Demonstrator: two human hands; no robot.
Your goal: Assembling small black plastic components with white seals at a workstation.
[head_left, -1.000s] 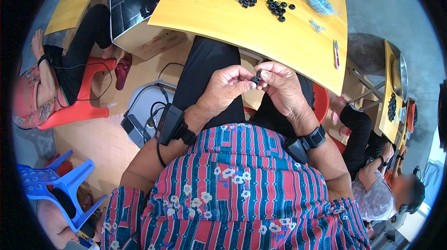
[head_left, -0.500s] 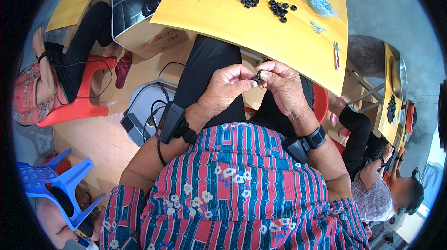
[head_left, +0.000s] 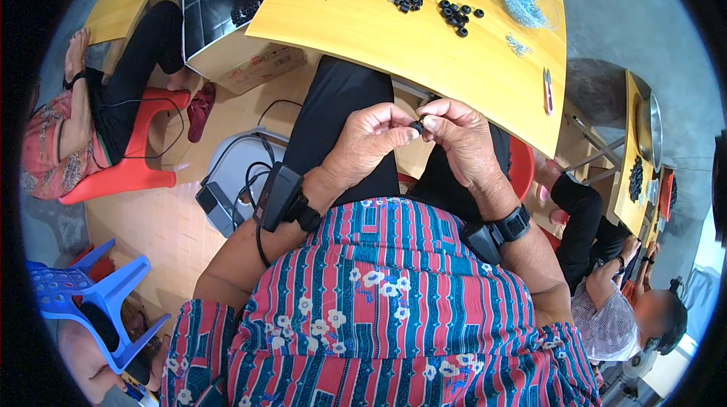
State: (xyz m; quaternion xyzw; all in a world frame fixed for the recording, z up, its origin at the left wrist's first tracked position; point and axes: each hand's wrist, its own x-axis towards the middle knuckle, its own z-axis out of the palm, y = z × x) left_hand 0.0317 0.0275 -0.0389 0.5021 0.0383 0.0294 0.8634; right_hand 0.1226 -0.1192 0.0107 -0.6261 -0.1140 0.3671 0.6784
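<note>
Pinching black ring between both hands (fingertips).

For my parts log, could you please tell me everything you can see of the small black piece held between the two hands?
The small black piece is dark, tiny and roundish, much like the black rings lying on the yellow table. It sits pinched between the fingertips of the left hand and the right hand, above the lap and just below the table edge. Fingers hide most of it, so its material, any hole and its tilt cannot be told.
</note>
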